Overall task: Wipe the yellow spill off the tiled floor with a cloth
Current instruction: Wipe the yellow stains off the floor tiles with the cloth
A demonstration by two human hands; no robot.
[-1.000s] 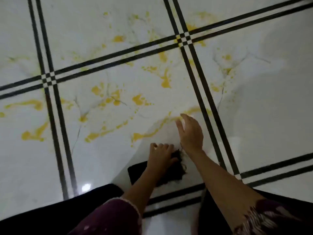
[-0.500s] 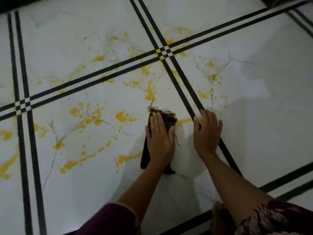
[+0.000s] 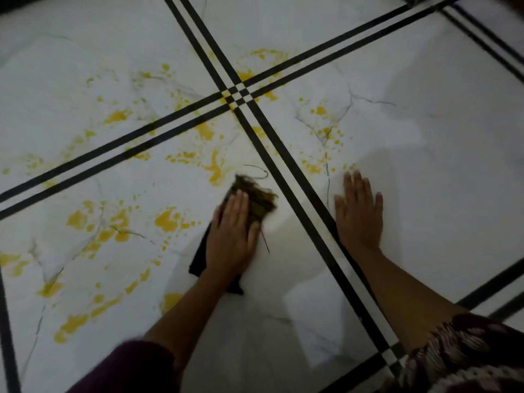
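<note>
A dark cloth (image 3: 256, 198) with a frayed brownish front edge lies on the white tiled floor (image 3: 425, 154). My left hand (image 3: 234, 234) presses flat on top of it, fingers together, pointing away from me. Yellow spill (image 3: 215, 168) lies just ahead of the cloth's front edge and spreads in blotches over the tiles to the left and around the tile crossing. My right hand (image 3: 358, 212) rests flat on the floor to the right of the double black line, fingers spread, holding nothing.
Double black lines (image 3: 300, 177) cross the floor and meet at a crossing (image 3: 238, 96) ahead. More yellow spatter (image 3: 323, 137) dots the tile ahead of my right hand. The tile near my arms shows no yellow. Patterned sleeves sit at the bottom edge.
My left hand has pushed the cloth forward over the floor, toward the yellow blotch. My right hand came down flat on the tile to the right and stays there.
</note>
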